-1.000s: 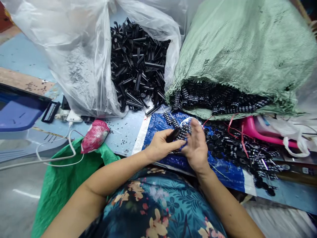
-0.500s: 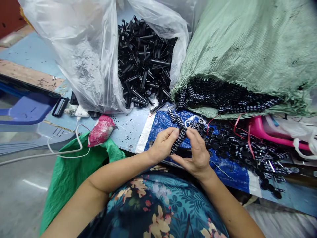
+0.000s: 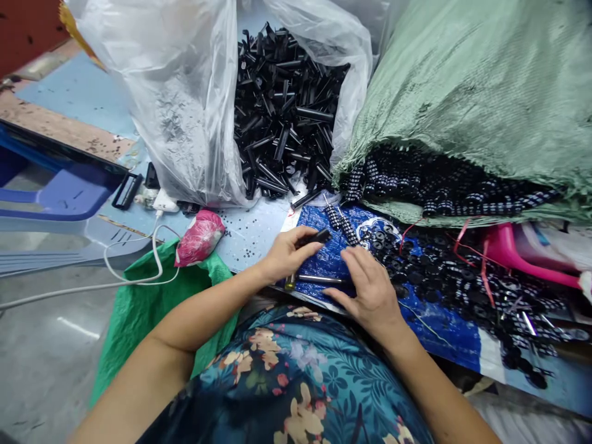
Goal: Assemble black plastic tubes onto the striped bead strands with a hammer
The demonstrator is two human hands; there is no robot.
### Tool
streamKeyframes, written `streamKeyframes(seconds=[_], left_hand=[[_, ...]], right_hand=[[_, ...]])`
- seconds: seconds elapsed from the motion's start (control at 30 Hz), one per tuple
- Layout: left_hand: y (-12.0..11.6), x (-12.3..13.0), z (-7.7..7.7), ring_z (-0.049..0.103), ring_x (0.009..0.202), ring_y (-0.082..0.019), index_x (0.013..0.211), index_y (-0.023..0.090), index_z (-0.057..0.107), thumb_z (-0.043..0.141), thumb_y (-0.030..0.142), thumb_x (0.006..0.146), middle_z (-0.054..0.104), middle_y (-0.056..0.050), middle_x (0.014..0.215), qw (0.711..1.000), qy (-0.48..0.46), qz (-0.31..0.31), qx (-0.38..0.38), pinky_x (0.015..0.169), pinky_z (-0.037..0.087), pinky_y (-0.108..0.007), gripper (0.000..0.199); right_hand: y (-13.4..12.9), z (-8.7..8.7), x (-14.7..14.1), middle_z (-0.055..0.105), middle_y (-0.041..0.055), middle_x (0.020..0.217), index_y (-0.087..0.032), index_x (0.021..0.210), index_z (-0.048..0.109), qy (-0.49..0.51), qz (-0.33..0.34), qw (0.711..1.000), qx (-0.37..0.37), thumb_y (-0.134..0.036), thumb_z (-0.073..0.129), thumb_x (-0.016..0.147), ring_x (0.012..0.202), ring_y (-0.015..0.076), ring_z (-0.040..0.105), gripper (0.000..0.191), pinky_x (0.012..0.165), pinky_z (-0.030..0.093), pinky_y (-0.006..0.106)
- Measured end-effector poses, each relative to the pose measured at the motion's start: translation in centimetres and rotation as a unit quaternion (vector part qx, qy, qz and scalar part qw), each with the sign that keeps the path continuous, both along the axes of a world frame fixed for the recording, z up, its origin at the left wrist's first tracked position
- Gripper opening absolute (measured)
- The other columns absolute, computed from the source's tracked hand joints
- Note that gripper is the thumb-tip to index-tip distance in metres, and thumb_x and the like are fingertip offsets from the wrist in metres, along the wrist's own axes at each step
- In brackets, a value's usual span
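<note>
My left hand (image 3: 292, 251) pinches a small black cylindrical part (image 3: 320, 237) between thumb and fingers, over the blue sheet (image 3: 319, 262). To its right, my right hand (image 3: 370, 288) has thumb and fingers apart, with nothing seen between them. A long tool with a shiny shaft (image 3: 319, 279) lies on the sheet's near edge, below the hands; my right hand is close to its right end. Black parts with white checks (image 3: 341, 223) lie just beyond the hands.
A clear plastic bag (image 3: 185, 111) holds black tubes (image 3: 287, 117). The green sack (image 3: 472, 92) spills checked parts. Black discs (image 3: 420, 265) and a pink basket (image 3: 513, 256) are on the right. A pink bundle (image 3: 200, 237) and white cable (image 3: 160, 259) lie left.
The checked black part that was between both hands is no longer there. My hands have moved apart, and my left hand now holds a plain black part. The view has shifted left.
</note>
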State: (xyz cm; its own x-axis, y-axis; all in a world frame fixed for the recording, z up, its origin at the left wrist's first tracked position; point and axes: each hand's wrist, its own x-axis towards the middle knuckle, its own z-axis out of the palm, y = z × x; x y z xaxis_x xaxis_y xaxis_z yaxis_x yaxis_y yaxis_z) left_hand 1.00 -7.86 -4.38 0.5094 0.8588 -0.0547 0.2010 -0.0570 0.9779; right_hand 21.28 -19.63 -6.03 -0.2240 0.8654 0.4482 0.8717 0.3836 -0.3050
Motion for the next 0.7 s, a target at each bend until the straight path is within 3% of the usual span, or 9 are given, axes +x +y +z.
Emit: streamKeyframes(seconds=[0.1, 0.2, 0.3, 0.5, 0.63, 0.7], left_hand=[[2.2, -3.2, 0.1, 0.065, 0.088, -0.019, 0.105, 0.017, 0.073, 0.069, 0.031, 0.086, 0.073, -0.006, 0.096, 0.973, 0.189, -0.027, 0.132, 0.083, 0.048, -0.032, 0.024], [3.8, -4.7, 0.4, 0.062, 0.080, -0.018, 0.096, 0.018, 0.075, 0.075, 0.033, 0.081, 0.070, -0.003, 0.084, 0.941, 0.287, -0.106, 0.147, 0.075, 0.043, -0.029, 0.021], [4.5, -4.6, 0.5, 0.053, 0.066, -0.013, 0.085, 0.017, 0.072, 0.079, 0.038, 0.076, 0.062, 0.002, 0.070, 0.941, 0.292, -0.138, 0.105, 0.064, 0.036, -0.026, 0.025], [4.5, -4.2, 0.2, 0.042, 0.054, -0.010, 0.077, 0.016, 0.068, 0.078, 0.036, 0.073, 0.051, 0.006, 0.058, 0.966, 0.224, -0.120, 0.047, 0.056, 0.026, -0.025, 0.022], [5.2, -4.3, 0.2, 0.042, 0.056, -0.010, 0.068, 0.016, 0.063, 0.082, 0.035, 0.066, 0.051, 0.006, 0.058, 0.970, 0.206, -0.126, 0.028, 0.056, 0.026, -0.025, 0.026], [5.6, -3.9, 0.0, 0.041, 0.056, -0.010, 0.065, 0.016, 0.061, 0.084, 0.036, 0.062, 0.051, 0.006, 0.058, 0.968, 0.211, -0.132, 0.018, 0.056, 0.025, -0.025, 0.030]], right_hand=[[-0.8, -0.5, 0.6, 0.072, 0.0098, 0.102, -0.018, 0.115, 0.065, -0.062, 0.009, 0.997, -0.041, -0.028, 0.061, 0.097, 0.091, 0.0231, 0.068, 0.022, 0.081, 0.053, 0.036], [-0.7, -0.1, 0.7, 0.071, 0.0090, 0.095, -0.016, 0.112, 0.064, -0.016, -0.011, 1.000, -0.001, -0.022, 0.057, 0.097, 0.084, 0.0196, 0.066, 0.017, 0.078, 0.052, 0.031], [0.5, 0.4, 0.2, 0.070, 0.0068, 0.091, -0.017, 0.117, 0.062, 0.064, -0.034, 0.996, 0.052, -0.018, 0.053, 0.098, 0.078, 0.0167, 0.065, 0.021, 0.075, 0.052, 0.028], [2.2, 0.7, -0.6, 0.067, 0.0033, 0.078, -0.020, 0.110, 0.066, -0.010, -0.042, 0.998, -0.048, -0.027, 0.051, 0.101, 0.067, 0.0158, 0.063, 0.020, 0.063, 0.048, 0.027], [1.7, 1.0, -1.3, 0.072, 0.0047, 0.090, -0.022, 0.125, 0.062, 0.076, 0.035, 0.996, 0.021, -0.023, 0.051, 0.098, 0.077, 0.0168, 0.067, 0.028, 0.071, 0.052, 0.028], [1.5, 1.0, -2.0, 0.072, 0.0054, 0.090, -0.022, 0.124, 0.062, 0.061, 0.073, 0.995, 0.027, -0.024, 0.052, 0.099, 0.077, 0.0172, 0.067, 0.028, 0.071, 0.053, 0.028]])
